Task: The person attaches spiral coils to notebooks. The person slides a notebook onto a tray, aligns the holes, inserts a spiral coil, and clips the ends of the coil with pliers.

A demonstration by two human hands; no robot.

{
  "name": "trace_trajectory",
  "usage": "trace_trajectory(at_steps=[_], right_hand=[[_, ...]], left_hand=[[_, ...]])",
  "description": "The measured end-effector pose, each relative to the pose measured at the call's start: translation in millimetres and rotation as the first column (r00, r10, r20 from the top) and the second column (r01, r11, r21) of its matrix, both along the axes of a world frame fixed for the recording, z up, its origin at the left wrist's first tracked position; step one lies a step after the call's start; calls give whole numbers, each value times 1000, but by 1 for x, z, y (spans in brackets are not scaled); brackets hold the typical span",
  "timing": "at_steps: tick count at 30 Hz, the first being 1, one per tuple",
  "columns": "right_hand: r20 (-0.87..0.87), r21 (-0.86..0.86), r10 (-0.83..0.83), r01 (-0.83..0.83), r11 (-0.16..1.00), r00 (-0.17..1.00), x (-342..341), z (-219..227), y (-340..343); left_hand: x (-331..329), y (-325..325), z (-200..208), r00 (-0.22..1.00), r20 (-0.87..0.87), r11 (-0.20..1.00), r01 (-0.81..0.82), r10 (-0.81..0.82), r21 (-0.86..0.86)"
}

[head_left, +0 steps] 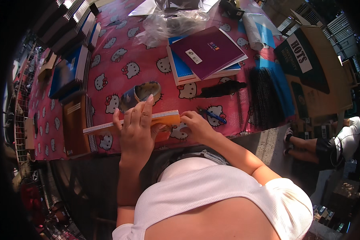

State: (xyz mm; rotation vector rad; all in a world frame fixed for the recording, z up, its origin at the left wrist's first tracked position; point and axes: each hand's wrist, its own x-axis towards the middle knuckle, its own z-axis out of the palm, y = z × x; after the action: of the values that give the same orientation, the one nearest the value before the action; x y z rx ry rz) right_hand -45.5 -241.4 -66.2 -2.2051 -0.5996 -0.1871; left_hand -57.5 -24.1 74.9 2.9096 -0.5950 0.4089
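Two hands on orange notebook [164, 118] at near table edge: left hand [137, 130] fingers curled over its top, right hand [196, 125] pinching its right end. Binding judged unfinished; black spiral coils [264, 96] lie unused nearby.

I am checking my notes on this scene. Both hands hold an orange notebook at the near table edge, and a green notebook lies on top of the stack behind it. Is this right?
Not quite. The head view shows that the notebook on top of the stack is purple, not green. The rest stands: the left hand and right hand hold the orange notebook at the near table edge.
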Motion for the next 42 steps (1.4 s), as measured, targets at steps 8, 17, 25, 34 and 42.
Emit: trace_trajectory(at_steps=[8,17,25,34,42], right_hand=[[7,-447,-754,676,586,657,83,-15,-214],[58,-468,-831,750,467,553,83,-2,-194],[69,-263,-854,835,483,516,64,41,-188],[14,230,-188,180,956,982,3,124,-72],[-57,315,120,-96,944,991,-1,149,-30]], left_hand=[[15,-10,-2,986,151,910,127,-72,-394],[8,-17,-7,989,147,891,77,-11,-448],[5,-20,-6,985,173,883,86,-6,-462],[7,-18,-5,991,135,882,76,-14,-466],[-5,-17,-8,984,161,849,145,-72,-507]])
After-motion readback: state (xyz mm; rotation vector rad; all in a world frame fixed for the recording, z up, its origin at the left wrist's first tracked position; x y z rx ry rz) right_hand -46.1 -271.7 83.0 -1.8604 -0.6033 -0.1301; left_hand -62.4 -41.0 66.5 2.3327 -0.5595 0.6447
